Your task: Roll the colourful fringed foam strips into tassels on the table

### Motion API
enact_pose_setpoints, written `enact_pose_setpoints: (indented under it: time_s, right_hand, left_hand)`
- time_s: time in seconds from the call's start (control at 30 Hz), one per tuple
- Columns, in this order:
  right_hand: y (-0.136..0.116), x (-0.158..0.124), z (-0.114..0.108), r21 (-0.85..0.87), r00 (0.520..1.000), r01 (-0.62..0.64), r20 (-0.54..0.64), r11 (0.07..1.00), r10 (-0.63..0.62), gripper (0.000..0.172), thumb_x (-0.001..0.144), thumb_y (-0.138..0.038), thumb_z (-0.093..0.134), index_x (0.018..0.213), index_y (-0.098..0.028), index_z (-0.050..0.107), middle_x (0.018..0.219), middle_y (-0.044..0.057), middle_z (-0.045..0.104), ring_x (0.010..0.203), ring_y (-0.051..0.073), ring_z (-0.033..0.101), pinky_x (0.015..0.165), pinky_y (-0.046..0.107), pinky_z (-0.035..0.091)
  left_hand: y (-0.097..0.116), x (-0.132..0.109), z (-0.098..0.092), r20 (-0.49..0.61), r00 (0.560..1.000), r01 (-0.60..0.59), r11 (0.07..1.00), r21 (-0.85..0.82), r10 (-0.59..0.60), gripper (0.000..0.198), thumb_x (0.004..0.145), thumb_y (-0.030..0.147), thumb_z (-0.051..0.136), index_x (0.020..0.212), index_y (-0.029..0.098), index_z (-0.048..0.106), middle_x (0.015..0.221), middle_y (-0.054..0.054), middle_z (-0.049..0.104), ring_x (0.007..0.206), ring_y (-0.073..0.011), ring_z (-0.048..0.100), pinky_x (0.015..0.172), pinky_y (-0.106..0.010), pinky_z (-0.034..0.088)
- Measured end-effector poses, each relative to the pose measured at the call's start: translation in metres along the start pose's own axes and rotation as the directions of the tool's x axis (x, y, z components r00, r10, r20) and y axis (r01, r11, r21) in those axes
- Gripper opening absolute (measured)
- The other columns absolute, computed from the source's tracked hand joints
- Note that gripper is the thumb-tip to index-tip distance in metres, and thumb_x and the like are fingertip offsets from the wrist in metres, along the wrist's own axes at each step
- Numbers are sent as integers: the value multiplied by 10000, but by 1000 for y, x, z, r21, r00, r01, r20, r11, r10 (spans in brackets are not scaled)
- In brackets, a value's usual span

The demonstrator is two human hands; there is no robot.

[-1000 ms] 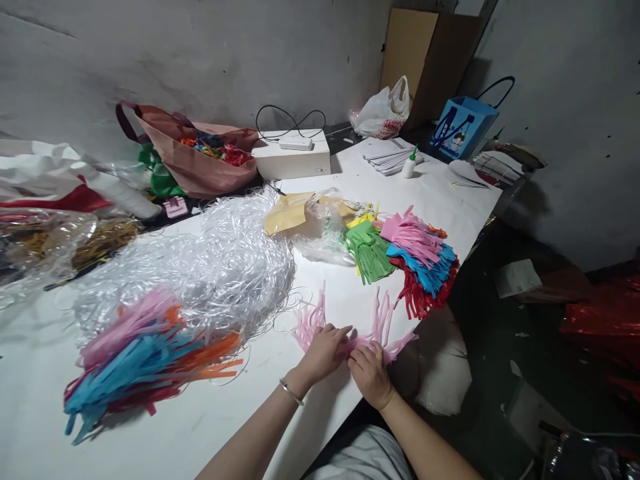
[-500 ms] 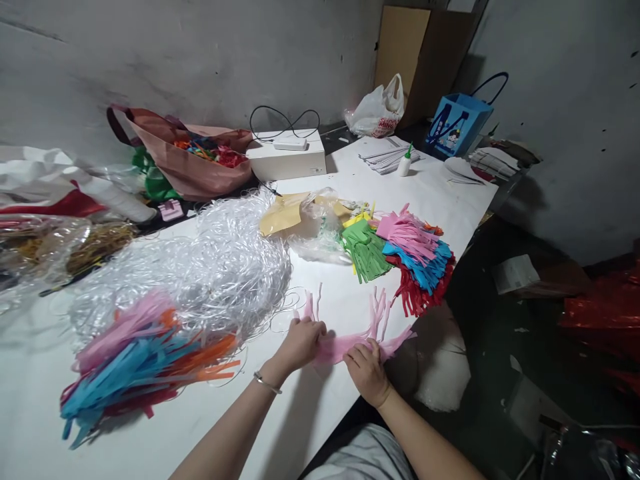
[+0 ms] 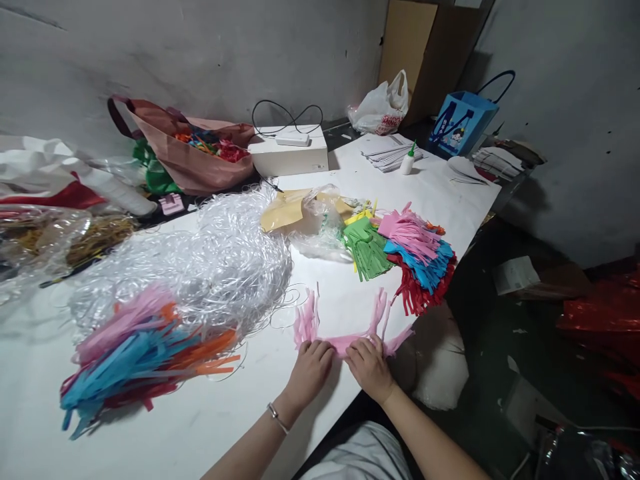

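Observation:
A fringed pink tissue-paper tassel [image 3: 343, 344] lies across the white table near its front edge, with strips fanning out at both ends. My left hand [image 3: 314, 367] is closed on its left part, fingertips pressed down on the paper. On the right part, my right hand [image 3: 369, 363] grips the paper with curled fingers. What the fingertips pinch is partly hidden under both hands. Beyond my right hand sits a pile of fringed paper in pink [image 3: 407, 233], blue [image 3: 423, 262] and red [image 3: 413, 293], beside a green fringed piece [image 3: 367, 247].
Left of my hands lie tangled white strings [image 3: 215, 267] and a bundle of blue, pink and orange tassels [image 3: 135, 360]. Behind are a pink bag [image 3: 200, 160], a white box [image 3: 290, 157], a glue bottle [image 3: 408, 161] and a blue bag [image 3: 463, 123]. The table edge drops off at right.
My left hand has moved down and slightly right along the pink paper, uncovering the strips at its left end. My right hand has stayed nearly in place, still on the paper.

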State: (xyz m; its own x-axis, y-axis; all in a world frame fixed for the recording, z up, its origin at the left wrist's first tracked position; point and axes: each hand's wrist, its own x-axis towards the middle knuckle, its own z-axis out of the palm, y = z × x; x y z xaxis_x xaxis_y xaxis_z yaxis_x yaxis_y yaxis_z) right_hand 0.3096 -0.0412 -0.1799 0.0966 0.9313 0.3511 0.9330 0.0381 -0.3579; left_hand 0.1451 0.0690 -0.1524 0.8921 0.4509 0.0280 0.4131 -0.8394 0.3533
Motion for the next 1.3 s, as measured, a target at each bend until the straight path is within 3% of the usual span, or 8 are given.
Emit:
enact_pose_setpoints:
  time_s: [0.17,0.4,0.7,0.83,0.93,1.03,1.17,1.3]
  right_hand:
    - [9,2,-2,-41,994,-110,18,993,111,129,932,-162,577,821,-214,618,900,8,656,917,172,564,1012,422,293]
    - [9,19,-9,-128,956,-287,32,949,293,92,917,-207,619,827,-205,631,910,45,624,932,221,533,945,453,306]
    - [13,29,-8,-201,935,-345,14,917,355,71,904,-213,626,836,-192,622,907,61,617,927,245,519,924,456,316]
    - [9,23,-6,-151,974,-221,9,963,225,71,924,-171,591,908,-231,626,976,26,639,986,212,526,1041,476,237]
    - [4,23,-1,-85,999,-16,32,996,19,108,947,-186,565,873,-243,621,876,-8,636,906,178,532,1054,453,236]
    - [2,25,5,-77,999,23,27,997,-21,167,953,-158,547,811,-228,603,778,-18,611,823,165,518,1021,426,263]
    - [6,27,3,-51,998,55,37,997,-53,191,955,-156,536,784,-218,593,770,-19,610,823,159,520,995,401,282]
    - [6,25,-2,-25,996,69,57,997,-68,93,940,-221,572,859,-222,618,831,0,626,868,172,530,983,403,296]
  left_hand:
    - [-6,-3,-4,-31,996,86,996,-3,-86,175,933,133,483,1036,207,604,1066,-56,660,984,-217,551,864,-386,343]
    - [-4,14,-12,-66,949,311,948,60,-308,270,979,240,392,858,192,629,938,-74,644,914,-241,546,811,-403,329]
    - [-3,28,-13,-61,902,432,898,80,-428,330,953,296,402,743,185,632,851,-62,614,835,-225,542,750,-393,312]
    - [-3,28,-12,-69,905,424,903,69,-420,325,948,298,411,738,186,634,847,-64,619,829,-233,539,743,-398,319]
    - [-3,29,-14,-86,907,418,907,61,-412,319,941,293,425,716,187,625,823,-65,621,818,-241,544,730,-402,327]
    - [-3,27,-20,-111,914,397,916,53,-390,211,922,242,459,829,191,641,906,-79,647,865,-248,554,778,-425,344]
    - [1,19,-22,-113,980,167,986,27,-163,226,882,149,521,1067,235,618,1137,-76,647,1081,-261,520,980,-480,286]
    - [2,12,-12,-116,993,38,999,-7,-38,156,913,141,493,931,227,623,949,-42,671,952,-235,538,970,-472,295]
